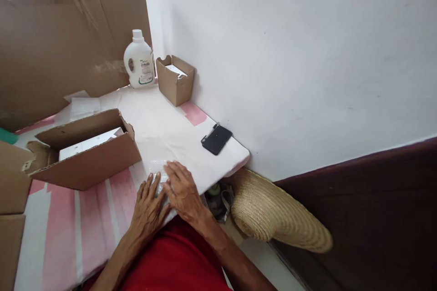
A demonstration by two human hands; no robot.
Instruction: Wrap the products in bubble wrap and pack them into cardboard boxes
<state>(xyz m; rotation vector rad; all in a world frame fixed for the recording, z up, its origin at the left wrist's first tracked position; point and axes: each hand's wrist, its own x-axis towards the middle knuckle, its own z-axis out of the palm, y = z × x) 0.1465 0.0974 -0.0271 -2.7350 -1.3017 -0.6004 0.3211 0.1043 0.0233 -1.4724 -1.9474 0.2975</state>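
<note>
A small piece of clear, shiny plastic wrap (158,165) lies on the white and pink table cover near the front edge. My left hand (149,204) rests on its left side, palm down with the fingers stretched out. From the right, my right hand (183,189) lies flat over the other part of the plastic, fingers extended. The two thumbs come close together, and the hands hide most of the plastic. Left of my hands stands an open cardboard box (92,168) with white flat items inside.
At the back are a white jug (139,63) and a smaller cardboard box (175,86). A black flat object (217,139) lies by the right edge. A straw hat (269,209) hangs below, beside the wall. A tall cardboard panel (61,50) lines the back left, with a person partly visible behind.
</note>
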